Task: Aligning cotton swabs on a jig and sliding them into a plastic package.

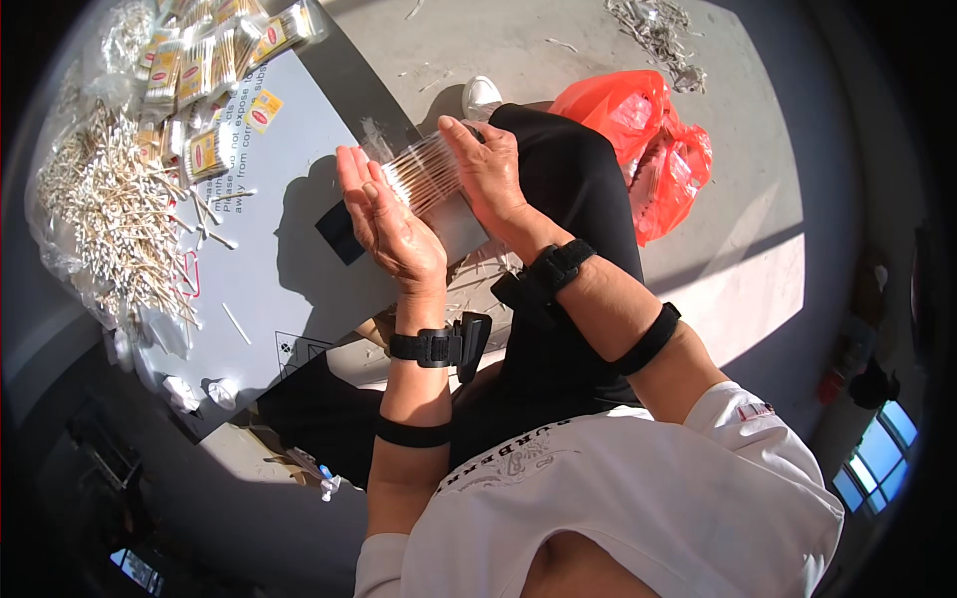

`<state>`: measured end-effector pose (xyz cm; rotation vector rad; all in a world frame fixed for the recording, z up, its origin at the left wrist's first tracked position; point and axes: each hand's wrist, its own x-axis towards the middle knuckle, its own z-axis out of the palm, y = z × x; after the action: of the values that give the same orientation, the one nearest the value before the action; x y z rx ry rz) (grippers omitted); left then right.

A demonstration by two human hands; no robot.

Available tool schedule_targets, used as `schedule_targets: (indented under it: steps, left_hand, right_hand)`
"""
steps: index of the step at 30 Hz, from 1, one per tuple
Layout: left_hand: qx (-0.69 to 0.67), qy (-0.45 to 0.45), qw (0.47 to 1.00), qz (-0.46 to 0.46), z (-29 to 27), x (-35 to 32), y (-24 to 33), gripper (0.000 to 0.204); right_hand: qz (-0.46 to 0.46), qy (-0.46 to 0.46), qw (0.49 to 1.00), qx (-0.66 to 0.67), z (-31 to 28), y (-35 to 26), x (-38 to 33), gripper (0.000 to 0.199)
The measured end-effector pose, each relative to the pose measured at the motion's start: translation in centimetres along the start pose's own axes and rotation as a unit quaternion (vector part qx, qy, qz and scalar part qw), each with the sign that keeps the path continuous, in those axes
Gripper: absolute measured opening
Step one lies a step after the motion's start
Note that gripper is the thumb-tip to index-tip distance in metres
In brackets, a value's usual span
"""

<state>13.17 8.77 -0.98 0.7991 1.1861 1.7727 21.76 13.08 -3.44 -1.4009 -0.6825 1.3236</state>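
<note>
Bundle of cotton swabs [429, 171]: held up between your two hands, above the far right edge of the grey tabletop [264, 289] as seen from your head, beside your dark trouser leg [573, 169]. Long axis of the sticks runs crosswise, from your left hand to your right, climbing a little toward the right and away from you. One set of ends faces your left fingers, the other your right palm. Sticks lie roughly parallel, fanned as a loose, flat layer with slim gaps between some.

Look: thin, pale tan sticks; white tips, plainest at the left ends. Sunlit and bright; count not clear.

Grip: your left hand [394, 224] and right hand [488, 174] grasp the bundle together, pressing in from opposite ends, fingers mostly straight, thumbs raised. Exact contact at the right palm hard to make out.

Left of you on the tabletop: a big tangled heap of loose swabs [120, 209], with clear packets of swabs [209, 65] beyond it.
</note>
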Motion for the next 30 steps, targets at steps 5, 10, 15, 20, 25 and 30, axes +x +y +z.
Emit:
schedule_targets:
  steps: [5, 10, 15, 20, 25, 30]
  left_hand:
    - [0.002, 0.011, 1.000, -0.005, 0.2, 0.1, 0.3, 0.060]
    - [0.349, -0.096, 0.928, 0.090, -1.1, 0.0, 1.2, 0.064]
    - [0.644, -0.212, 0.719, 0.152, -2.3, -0.3, 2.0, 0.078]
    - [0.696, -0.242, 0.660, 0.144, -2.1, -0.4, 1.8, 0.084]
    - [0.698, -0.241, 0.661, 0.136, -1.9, -0.6, 1.7, 0.083]
    - [0.706, -0.241, 0.652, 0.132, -1.7, -0.7, 1.8, 0.082]
  right_hand:
    - [-0.002, -0.003, 1.000, -0.020, -0.1, 0.0, 0.0, 0.036]
    - [0.026, -0.015, 0.999, -0.017, -0.6, -0.2, 0.1, 0.036]
    - [0.046, -0.033, 0.998, -0.023, -0.8, -1.0, -0.1, 0.033]
    - [0.085, -0.055, 0.995, 0.017, -1.4, -0.4, 0.4, 0.034]
    - [0.083, -0.046, 0.995, 0.030, -1.2, -0.3, 0.3, 0.037]
    - [0.060, -0.051, 0.996, 0.031, -1.5, 0.2, 0.7, 0.039]
